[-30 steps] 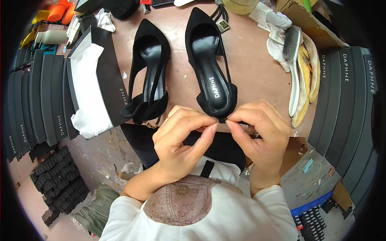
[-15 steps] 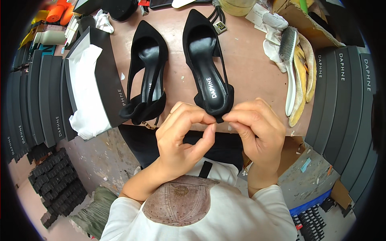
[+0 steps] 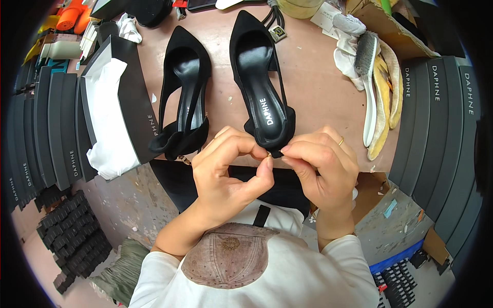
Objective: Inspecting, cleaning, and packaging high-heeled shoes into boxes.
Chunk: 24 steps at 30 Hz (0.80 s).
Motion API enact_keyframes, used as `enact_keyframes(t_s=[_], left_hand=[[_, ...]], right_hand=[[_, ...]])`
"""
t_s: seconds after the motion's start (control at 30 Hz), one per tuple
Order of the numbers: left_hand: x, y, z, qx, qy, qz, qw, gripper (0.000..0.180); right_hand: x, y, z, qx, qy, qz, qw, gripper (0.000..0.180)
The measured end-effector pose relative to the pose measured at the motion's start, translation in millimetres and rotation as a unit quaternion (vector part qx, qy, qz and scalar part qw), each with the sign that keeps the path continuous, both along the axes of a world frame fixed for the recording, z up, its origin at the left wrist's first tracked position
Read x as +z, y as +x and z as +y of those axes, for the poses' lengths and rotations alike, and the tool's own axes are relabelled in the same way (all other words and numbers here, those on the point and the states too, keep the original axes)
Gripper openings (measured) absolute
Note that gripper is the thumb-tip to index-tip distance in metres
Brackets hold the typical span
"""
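Note:
Two black pointed high-heeled shoes lie side by side on the worktable, toes away from me. My left hand (image 3: 223,172) is closed in a pinch at the heel of the right shoe (image 3: 261,87). A tiny gold-coloured piece (image 3: 269,154) shows at its fingertips, too small to name. On the other side of that heel, my right hand (image 3: 326,167) pinches at the small black tab (image 3: 277,153) behind it. A ring is on one of its fingers. The left shoe (image 3: 186,82) lies untouched, with a gold chain (image 3: 183,159) by its heel.
An open dark shoebox (image 3: 134,92) with white paper (image 3: 107,113) stands left of the shoes. Dark boxes (image 3: 61,123) line the left side, more boxes (image 3: 426,128) the right. A white-handled brush (image 3: 368,97) rests on a yellowish cloth (image 3: 381,123) at the table's right.
Both hands and the shoes have shifted slightly left in the picture. A gold-coloured piece now shows at my left fingertips. My right hand has turned a little, showing its ring more plainly.

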State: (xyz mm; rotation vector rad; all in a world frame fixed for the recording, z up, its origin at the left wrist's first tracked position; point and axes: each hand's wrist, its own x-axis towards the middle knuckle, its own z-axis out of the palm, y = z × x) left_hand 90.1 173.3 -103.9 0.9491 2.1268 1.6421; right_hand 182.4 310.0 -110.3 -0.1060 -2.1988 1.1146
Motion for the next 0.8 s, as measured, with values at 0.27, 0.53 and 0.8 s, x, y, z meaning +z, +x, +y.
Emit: enact_keyframes(t_s=[0.27, 0.53, 0.8], left_hand=[[0, 1, -6, -0.020, 0.013, -0.045, 0.999, 0.017], [4, -7, -9, -0.039, 0.012, -0.096, 0.995, 0.013], [12, -1, -36, -0.005, 0.128, -0.297, 0.946, 0.008]], right_hand=[[16, 1, 14, 0.051, -0.041, -0.106, 0.992, 0.053], [14, -18, 17, 0.127, 0.052, -0.066, 0.988, 0.039], [23, -8, 14, 0.066, -0.137, -0.152, 0.977, 0.047]])
